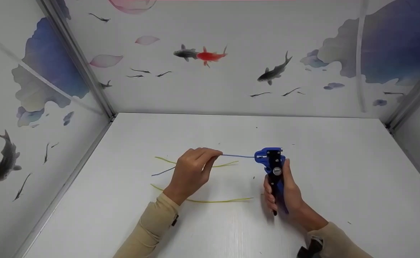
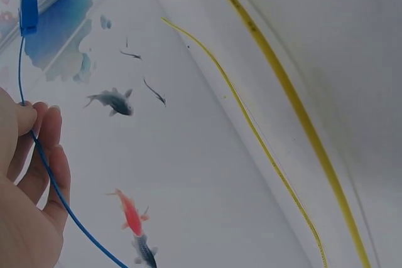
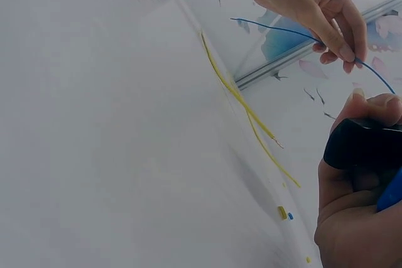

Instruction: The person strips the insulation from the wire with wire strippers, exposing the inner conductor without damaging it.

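My left hand [image 1: 192, 173] pinches a blue wire [image 1: 237, 156] between thumb and fingertips. The wire's right end runs into the head of a blue and black wire stripper [image 1: 275, 157]; how deep it sits inside is hidden. My right hand [image 1: 292, 197] grips the stripper by its handles, holding it upright. The wire's other end slants out to the left behind the left hand. In the left wrist view, the blue wire [image 2: 69, 208] curves down past the fingers. One yellow wire [image 1: 218, 201] lies below the left hand, another yellow wire [image 1: 227, 164] behind it.
On the white table [image 1: 339, 172] lie small scraps, among them a yellow offcut [image 3: 282, 213] and a blue offcut [image 3: 291, 216]. One yellow wire shows a bare metal end [image 3: 278, 144] in the right wrist view. Fish-patterned walls [image 1: 231, 86] enclose the back and sides.
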`<action>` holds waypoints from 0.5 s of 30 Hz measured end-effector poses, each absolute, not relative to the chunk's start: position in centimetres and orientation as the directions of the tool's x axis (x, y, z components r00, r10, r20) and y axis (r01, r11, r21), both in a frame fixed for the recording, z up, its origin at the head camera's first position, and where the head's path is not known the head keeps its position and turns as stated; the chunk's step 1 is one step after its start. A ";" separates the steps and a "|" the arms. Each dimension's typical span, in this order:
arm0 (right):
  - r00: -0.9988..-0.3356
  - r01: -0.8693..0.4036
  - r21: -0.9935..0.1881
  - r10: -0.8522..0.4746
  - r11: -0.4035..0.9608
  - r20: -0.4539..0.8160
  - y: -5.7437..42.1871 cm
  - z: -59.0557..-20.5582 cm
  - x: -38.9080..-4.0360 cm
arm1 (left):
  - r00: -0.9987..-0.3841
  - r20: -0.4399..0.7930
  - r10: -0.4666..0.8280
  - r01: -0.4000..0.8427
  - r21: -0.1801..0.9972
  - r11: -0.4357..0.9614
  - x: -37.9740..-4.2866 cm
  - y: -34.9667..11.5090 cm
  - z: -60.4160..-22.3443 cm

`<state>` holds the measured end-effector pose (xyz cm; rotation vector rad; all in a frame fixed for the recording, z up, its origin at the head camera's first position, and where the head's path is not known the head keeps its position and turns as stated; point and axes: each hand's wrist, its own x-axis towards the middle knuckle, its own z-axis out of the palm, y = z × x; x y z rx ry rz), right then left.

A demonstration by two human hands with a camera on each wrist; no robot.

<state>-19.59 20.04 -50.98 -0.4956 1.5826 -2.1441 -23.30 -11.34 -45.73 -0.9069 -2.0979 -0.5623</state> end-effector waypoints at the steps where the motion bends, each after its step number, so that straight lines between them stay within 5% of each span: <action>1: -0.844 0.128 -0.956 -0.536 -0.263 0.034 20.0 -51.0 -19.6 | -0.456 0.788 0.413 0.751 0.092 0.654 -23.3 -11.3 -45.7; 15: -0.818 0.148 -0.943 -0.573 -0.299 0.054 20.0 -50.9 -19.7 | -0.493 0.776 0.394 0.726 0.117 0.677 -23.5 -12.0 -45.6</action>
